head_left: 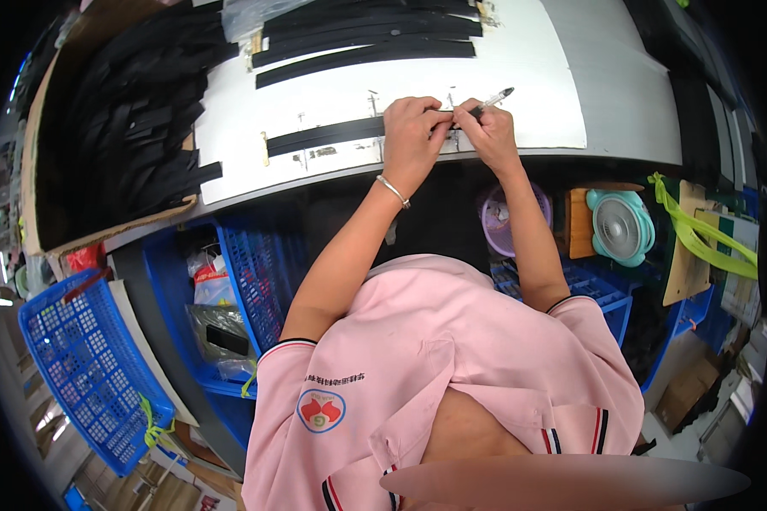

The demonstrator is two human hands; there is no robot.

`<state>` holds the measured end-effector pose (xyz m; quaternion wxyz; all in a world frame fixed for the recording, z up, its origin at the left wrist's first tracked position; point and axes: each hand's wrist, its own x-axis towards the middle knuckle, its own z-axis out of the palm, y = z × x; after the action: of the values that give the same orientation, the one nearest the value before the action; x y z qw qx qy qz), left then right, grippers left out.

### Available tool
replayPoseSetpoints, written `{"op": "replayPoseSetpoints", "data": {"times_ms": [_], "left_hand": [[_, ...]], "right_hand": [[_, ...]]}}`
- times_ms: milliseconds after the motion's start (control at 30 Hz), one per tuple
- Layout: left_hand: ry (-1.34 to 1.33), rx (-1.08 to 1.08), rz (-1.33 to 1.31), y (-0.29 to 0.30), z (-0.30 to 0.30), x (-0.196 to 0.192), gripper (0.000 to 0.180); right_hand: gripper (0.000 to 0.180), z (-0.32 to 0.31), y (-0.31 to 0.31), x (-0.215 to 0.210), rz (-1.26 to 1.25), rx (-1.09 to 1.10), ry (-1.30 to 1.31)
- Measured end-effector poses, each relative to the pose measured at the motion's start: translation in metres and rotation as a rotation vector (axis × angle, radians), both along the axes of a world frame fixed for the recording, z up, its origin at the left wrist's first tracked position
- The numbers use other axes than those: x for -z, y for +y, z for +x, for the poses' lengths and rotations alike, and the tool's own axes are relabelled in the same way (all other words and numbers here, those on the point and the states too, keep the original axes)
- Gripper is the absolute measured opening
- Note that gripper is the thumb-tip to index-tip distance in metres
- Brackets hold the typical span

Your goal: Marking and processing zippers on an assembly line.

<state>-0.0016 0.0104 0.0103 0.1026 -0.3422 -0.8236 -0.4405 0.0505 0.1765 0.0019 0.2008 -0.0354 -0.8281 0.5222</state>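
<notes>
Across the near part of a white board [533,55] lies a black fabric strip [324,134], stretched out from left to right over dark pen marks. My left hand [412,136] is closed on the strip near its right end, thumb and fingertips pinching it down against the board. Just beside it, my right hand [491,136] grips a pen [497,97] with a clear barrel, which slants up to the right. The pen's tip is hidden by the fingers, close to the strip. Farther back, several more black strips [366,53] lie side by side.
A cardboard box [32,183] full of black strips stands at the left. Below the table edge are blue plastic baskets [85,366], a purple basket [513,223] and a teal fan [622,226]. A clear plastic bag [251,15] sits at the far side.
</notes>
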Motion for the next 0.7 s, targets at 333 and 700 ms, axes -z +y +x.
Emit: {"op": "replayPoseSetpoints", "data": {"times_ms": [333, 700], "left_hand": [[0.070, -0.123, -0.230, -0.027, 0.027, 0.001, 0.038], [-0.033, -0.094, -0.017, -0.064, -0.066, -0.013, 0.048]], "right_hand": [[0.018, 0.014, 0.002, 0.004, -0.294, 0.164, 0.005], [0.018, 0.011, -0.005, 0.007, -0.287, 0.309, -0.022]]}}
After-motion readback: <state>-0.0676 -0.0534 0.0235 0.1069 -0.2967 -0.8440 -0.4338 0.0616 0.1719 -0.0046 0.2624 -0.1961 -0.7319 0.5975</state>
